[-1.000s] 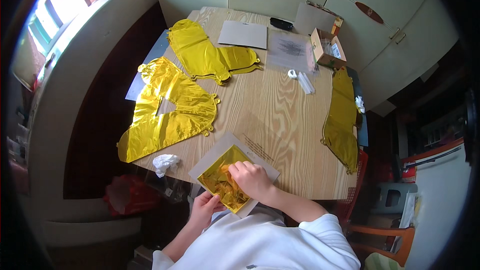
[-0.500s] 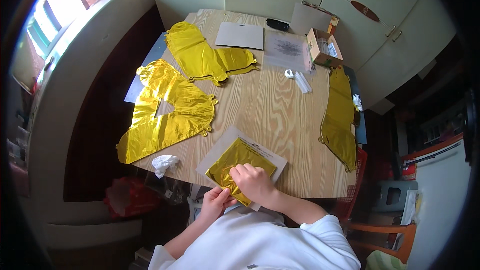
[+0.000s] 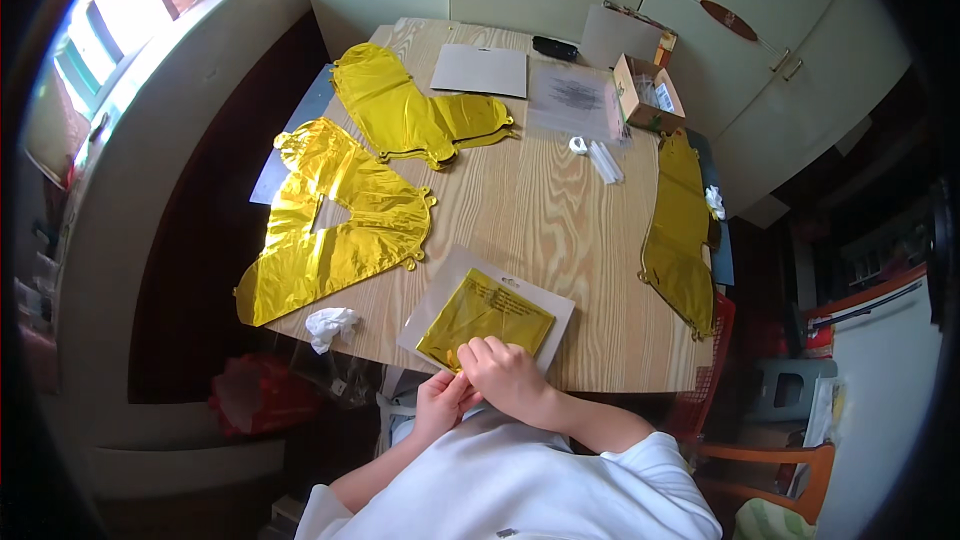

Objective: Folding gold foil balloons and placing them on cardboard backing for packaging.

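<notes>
Gold foil packet (image 3: 488, 314): left hand (image 3: 440, 408) and right hand (image 3: 505, 374) meet, pinching its near edge. Looks flat, squarish, pale-bordered.

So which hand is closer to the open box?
Right. In the picture, the right hand is below and left of the open box; the left hand is lower and farther left.

No wording can be read, though dark lines of print (image 3: 510, 302) are seen on the clear bag (image 3: 432, 288) around the folded gold foil (image 3: 465, 325), and a dark patch (image 3: 573, 92) (too blurred to be made out) on the clear sheets (image 3: 592, 124).
</notes>
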`<state>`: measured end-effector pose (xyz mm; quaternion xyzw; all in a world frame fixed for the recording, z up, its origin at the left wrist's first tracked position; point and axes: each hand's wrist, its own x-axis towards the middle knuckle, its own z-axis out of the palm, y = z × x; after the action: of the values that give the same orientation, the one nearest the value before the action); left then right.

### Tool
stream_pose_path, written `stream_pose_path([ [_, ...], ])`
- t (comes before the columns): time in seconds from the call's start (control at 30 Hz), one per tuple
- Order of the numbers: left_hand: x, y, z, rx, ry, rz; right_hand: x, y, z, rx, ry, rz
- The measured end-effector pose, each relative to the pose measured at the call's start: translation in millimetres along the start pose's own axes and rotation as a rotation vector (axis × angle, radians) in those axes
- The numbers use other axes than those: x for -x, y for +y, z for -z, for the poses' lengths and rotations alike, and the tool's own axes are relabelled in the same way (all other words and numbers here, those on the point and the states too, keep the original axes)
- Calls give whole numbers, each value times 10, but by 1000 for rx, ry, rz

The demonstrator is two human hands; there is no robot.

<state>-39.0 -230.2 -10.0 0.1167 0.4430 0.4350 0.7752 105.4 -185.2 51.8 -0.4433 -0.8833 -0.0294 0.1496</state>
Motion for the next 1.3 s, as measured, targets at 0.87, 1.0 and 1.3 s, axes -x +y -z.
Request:
stream_pose_path([
  [0.87,-70,-246,295,-497,-10,-100,235,60,-24,-265,55,-28],
  [1.0,-81,-311,286,-197,-51,-83,321,60,48,-313,13,-3],
  [1.3,-75,-281,364,7,-236,-3,385,68,-118,-289,125,-68],
])
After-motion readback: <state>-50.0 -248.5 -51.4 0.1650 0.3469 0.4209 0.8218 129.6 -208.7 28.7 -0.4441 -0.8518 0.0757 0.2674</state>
